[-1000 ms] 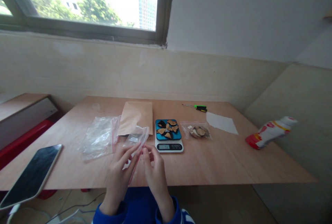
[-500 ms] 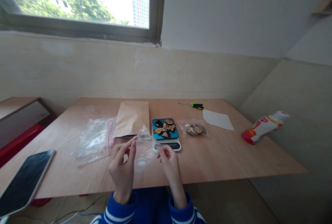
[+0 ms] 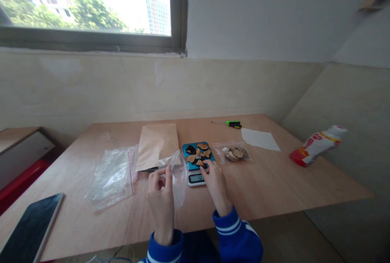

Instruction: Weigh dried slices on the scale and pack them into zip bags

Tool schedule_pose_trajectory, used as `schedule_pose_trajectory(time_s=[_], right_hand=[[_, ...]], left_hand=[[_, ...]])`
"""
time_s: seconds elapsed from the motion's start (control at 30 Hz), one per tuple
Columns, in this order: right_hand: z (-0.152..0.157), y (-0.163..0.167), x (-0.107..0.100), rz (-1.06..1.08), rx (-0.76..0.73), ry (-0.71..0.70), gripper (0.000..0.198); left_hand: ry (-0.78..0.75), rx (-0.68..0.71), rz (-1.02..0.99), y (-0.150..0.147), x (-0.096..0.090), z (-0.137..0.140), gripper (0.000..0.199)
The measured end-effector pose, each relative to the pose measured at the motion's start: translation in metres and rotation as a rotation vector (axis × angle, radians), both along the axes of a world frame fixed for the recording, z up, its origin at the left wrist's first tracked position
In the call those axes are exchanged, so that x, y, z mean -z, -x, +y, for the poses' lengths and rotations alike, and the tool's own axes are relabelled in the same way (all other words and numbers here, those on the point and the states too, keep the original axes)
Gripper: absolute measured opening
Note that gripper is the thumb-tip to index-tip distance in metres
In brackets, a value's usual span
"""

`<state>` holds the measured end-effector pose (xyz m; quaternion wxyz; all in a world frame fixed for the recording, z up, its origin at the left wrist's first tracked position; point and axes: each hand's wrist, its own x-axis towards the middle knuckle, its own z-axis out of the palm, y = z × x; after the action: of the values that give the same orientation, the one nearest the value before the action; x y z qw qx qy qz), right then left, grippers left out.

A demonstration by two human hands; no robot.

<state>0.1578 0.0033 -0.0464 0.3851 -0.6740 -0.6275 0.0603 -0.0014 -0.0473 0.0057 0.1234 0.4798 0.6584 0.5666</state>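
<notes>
**Holding a clear bag (image 3: 180, 183) at the scale (image 3: 192, 180)'s left**

Pinching the bag between thumb and fingers of the left hand (image 3: 161, 198). Reaching with the right hand (image 3: 215, 183) to dried slices (image 3: 191, 158) lying on the scale; impossible to tell whether gripping one.

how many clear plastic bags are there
3: a bag in the left hand, a flat bag farther left, a filled bag right of the scale; more may hide under the flat one.

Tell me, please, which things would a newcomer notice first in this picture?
Probably the blue-topped scale near the middle of the table, bearing brown slices, with the right hand at its near right edge. Left of the scale, the left hand pinches a clear bag. The red-and-white bottle toward the table's right end stands out.
</notes>
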Motion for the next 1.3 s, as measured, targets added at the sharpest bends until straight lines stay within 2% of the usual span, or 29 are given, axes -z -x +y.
schedule_pose_trajectory(time_s=[0.13, 0.27, 0.33, 0.4, 0.47, 0.5, 0.6, 0.67, 0.83, 0.93, 1.13, 1.3], right_hand=[[-0.004, -0.003, -0.008, -0.017, 0.009, 0.0, 0.027], [-0.013, 0.003, -0.037, 0.079, -0.021, -0.092, 0.031], [-0.02, 0.011, -0.056, 0.118, -0.096, -0.122, 0.028], [-0.027, 0.021, -0.072, 0.138, -0.231, -0.105, 0.023], [-0.032, 0.027, -0.081, 0.164, -0.339, -0.075, 0.022], [-0.032, 0.028, -0.082, 0.186, -0.348, -0.072, 0.024], [-0.022, 0.025, -0.071, 0.198, -0.203, -0.129, 0.032], [-0.008, 0.021, -0.055, 0.076, -0.104, -0.149, 0.031], [0.024, 0.025, -0.02, -0.273, -0.071, 0.0, 0.048], [0.029, 0.032, -0.015, -0.35, -0.034, 0.056, 0.046], [0.026, 0.031, -0.017, -0.32, -0.053, 0.033, 0.014], [0.024, 0.026, -0.017, -0.272, -0.081, -0.006, 0.018]], left_hand=[[-0.03, -0.038, 0.036, 0.003, 0.002, 0.002, 0.027], [-0.006, 0.042, -0.076, 0.001, 0.006, 0.006, 0.024], [0.04, 0.064, -0.141, -0.002, 0.009, 0.007, 0.025], [0.077, 0.067, -0.187, -0.004, 0.011, 0.007, 0.026], [0.086, 0.071, -0.208, -0.005, 0.012, 0.008, 0.028], [0.083, 0.075, -0.217, -0.005, 0.012, 0.008, 0.028], [0.082, 0.076, -0.233, -0.003, 0.012, 0.007, 0.032], [0.081, 0.067, -0.242, -0.001, 0.011, 0.006, 0.035], [0.109, 0.075, -0.275, -0.002, 0.009, 0.003, 0.037], [0.098, 0.085, -0.315, -0.003, 0.009, 0.001, 0.036], [0.11, 0.089, -0.363, -0.006, 0.009, -0.001, 0.035], [0.1, 0.122, -0.417, -0.011, 0.015, 0.001, 0.035]])
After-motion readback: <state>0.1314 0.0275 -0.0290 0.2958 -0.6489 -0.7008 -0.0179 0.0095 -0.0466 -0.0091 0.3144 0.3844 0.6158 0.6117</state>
